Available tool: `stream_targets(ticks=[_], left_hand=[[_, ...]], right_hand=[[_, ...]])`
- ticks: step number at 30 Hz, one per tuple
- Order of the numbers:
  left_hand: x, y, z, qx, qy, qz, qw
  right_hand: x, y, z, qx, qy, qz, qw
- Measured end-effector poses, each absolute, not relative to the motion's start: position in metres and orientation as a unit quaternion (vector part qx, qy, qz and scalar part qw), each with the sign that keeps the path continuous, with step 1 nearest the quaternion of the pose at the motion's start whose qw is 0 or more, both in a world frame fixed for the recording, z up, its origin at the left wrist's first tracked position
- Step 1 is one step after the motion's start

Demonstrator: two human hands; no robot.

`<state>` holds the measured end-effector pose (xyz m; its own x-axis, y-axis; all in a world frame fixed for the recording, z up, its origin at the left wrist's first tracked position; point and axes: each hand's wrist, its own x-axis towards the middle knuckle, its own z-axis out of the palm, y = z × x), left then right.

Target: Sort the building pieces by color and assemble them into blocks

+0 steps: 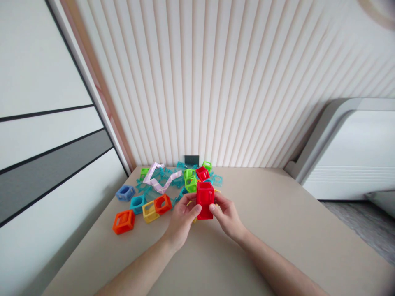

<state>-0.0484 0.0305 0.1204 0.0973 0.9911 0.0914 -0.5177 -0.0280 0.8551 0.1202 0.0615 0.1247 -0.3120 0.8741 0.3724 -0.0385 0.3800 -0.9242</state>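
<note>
A red hollow toy block point(205, 201) is held upright between both hands, above the near part of the table. My left hand point(184, 216) grips its left side, thumb on the near face and fingers behind. On the other side, my right hand point(227, 216) holds it in the same way. Bits of yellow show behind the block, mostly hidden by it and the hands. Just beyond are green hollow blocks point(190, 184) and another red block point(203, 173).
To the left lie an orange block point(124, 222), a yellow block point(150, 211) against an orange-red one point(162, 204), a teal block point(137, 204) and a blue block point(125, 193). A pale zigzag strip point(159, 187) rests on translucent teal pieces. A dark socket plate point(191, 160) sits at the wall.
</note>
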Motion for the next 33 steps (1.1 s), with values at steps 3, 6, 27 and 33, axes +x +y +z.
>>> stream_targets(ticks=[3,6,27,33], left_hand=[[-0.049,0.031,0.119,0.402,0.3,0.595,0.628],[-0.048,0.031,0.119,0.405,0.306,0.594,0.624],[-0.042,0.029,0.11,0.387,0.318,0.599,0.625],[-0.042,0.028,0.107,0.396,0.327,0.59,0.624]], right_hand=[[0.12,0.061,0.125,-0.342,-0.683,0.42,0.491],[0.119,0.061,0.118,-0.338,-0.681,0.425,0.491],[0.096,0.174,0.112,-0.541,-0.711,0.239,0.381],[0.097,0.172,0.113,-0.563,-0.701,0.247,0.362]])
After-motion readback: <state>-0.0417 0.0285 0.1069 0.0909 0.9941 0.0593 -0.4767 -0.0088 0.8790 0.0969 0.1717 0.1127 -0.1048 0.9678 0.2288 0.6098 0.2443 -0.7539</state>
